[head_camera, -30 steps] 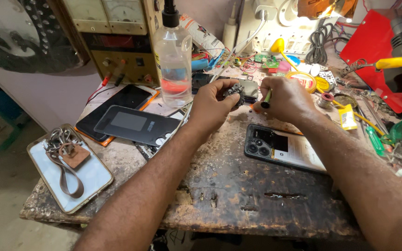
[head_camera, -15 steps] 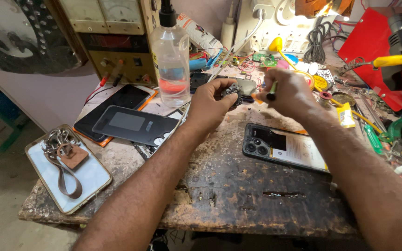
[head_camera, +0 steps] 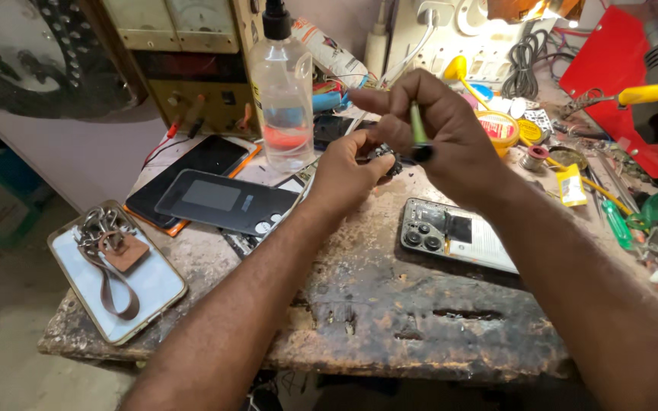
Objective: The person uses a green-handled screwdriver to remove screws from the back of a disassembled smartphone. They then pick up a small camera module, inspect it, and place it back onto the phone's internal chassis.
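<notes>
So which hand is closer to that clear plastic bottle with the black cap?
Left. The left hand sits just right of the bottle, near its base; the right hand, holding a green tool, is farther right.

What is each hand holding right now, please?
Left hand: closed on a small dark part.
Right hand: closed on a green tool, its dark tip pointing down.
</notes>
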A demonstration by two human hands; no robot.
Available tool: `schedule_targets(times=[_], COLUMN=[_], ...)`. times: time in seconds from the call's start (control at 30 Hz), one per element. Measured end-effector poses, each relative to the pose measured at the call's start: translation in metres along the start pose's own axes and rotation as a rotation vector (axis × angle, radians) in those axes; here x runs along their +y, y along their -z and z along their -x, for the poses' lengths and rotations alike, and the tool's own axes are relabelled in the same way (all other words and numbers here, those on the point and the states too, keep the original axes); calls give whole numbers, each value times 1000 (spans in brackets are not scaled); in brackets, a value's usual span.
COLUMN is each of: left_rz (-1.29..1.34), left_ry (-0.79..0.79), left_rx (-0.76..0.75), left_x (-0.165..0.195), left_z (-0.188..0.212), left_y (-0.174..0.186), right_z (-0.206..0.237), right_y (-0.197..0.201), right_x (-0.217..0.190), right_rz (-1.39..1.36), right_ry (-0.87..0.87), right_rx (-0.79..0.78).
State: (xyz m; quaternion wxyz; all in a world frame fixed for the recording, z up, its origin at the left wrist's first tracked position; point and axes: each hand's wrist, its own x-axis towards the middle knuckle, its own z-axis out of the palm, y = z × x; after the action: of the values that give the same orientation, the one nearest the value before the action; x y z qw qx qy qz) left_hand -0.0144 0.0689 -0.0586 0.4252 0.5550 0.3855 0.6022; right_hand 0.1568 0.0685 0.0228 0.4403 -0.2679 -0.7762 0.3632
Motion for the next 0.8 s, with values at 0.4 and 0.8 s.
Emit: schedule_targets(times=[0.4, 0.8], left_rz=[190, -26], left_ry=[26, 42], left_rx=[29, 123], left_x=[-12, 5], left_z=[-14, -4], left_y=[-6, -9], right_z=[-3, -3], right_y=[16, 42], right_x=[31, 26], right_rz=[-95, -105], right_ry=[-294, -97], right_rx=[50, 50])
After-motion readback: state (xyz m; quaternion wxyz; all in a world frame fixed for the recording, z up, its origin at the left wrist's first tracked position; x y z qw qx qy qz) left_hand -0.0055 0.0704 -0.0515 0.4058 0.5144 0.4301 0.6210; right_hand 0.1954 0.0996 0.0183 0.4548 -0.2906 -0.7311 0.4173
